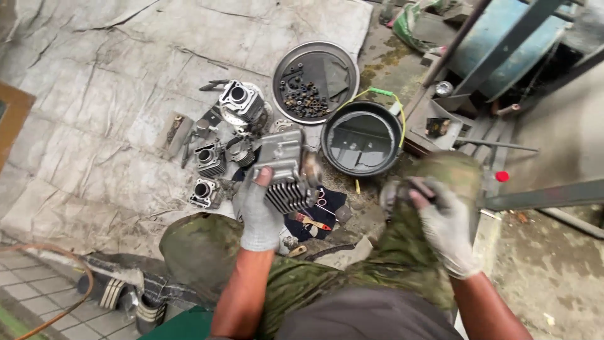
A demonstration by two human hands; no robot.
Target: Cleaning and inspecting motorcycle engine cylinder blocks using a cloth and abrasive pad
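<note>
1. Finned cylinder [286,173], grey metal, held up over the person's lap, just above the cloth-covered ground, fins facing down toward the knees.
2. Left hand [259,211], grey glove, grips the cylinder from below; fingers curled up round its near edge, one bare fingertip through the glove on top.
3. Left forearm runs straight up from the lower frame, bare.
4. Right hand [443,223], white glove, rests on the right knee, well apart from the cylinder; fingers closed round a small dark object [420,186], blurred, can't tell what it is.
5. Camouflage trousers [377,264], knees spread, seated low.
6. More cylinders [211,158] lie just beyond on the tarp [94,94].
7. Round tray [316,82] of dark small parts further out.
8. Black basin [362,138] with dark liquid beside the tray.
9. Concrete floor, metal bars to the right.
</note>
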